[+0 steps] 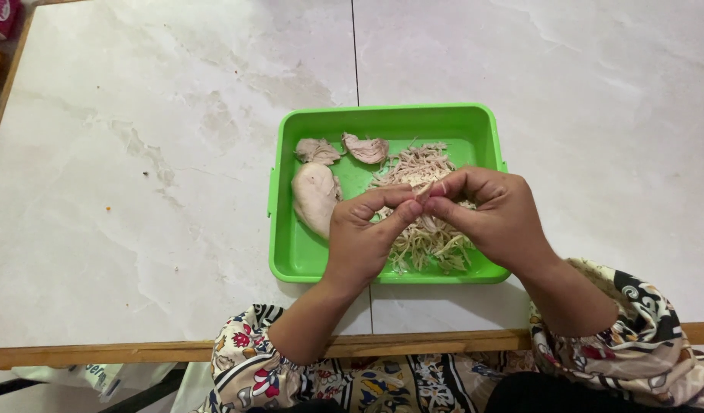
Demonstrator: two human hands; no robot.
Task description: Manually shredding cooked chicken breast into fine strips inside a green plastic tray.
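- While both hands are meeting over the green tray [382, 122], the left hand [363, 237] and the right hand [493, 218] are pinching the same small strip of cooked chicken [424, 191] between thumb and fingertips, one from each side.
- The strip is sitting right at the point where the two pinches are touching, above the middle of the tray and just over the pile of shredded chicken [424, 164]; neither hand is nearer to it than the other.
- Its long axis is hard to judge, since only a pale sliver is showing between the fingertips; it seems to be running roughly up and away from the person.
- The larger unshredded pieces are lying to the left of the grip: a big chicken breast piece [314, 199] close beside the left hand, and two smaller chunks [317, 151] near the tray's far wall, so the left hand is sitting nearer to them.
- The hands are covering much of the shredded pile and the tray's near right part, so how much meat is lying beneath them is not showing.
- The tray is resting on a pale marble-look table [138, 191], whose wooden edge [138, 353] is running near the person's patterned sleeves [249, 367]; objects at the top left corner are being cut off and cannot be made out.
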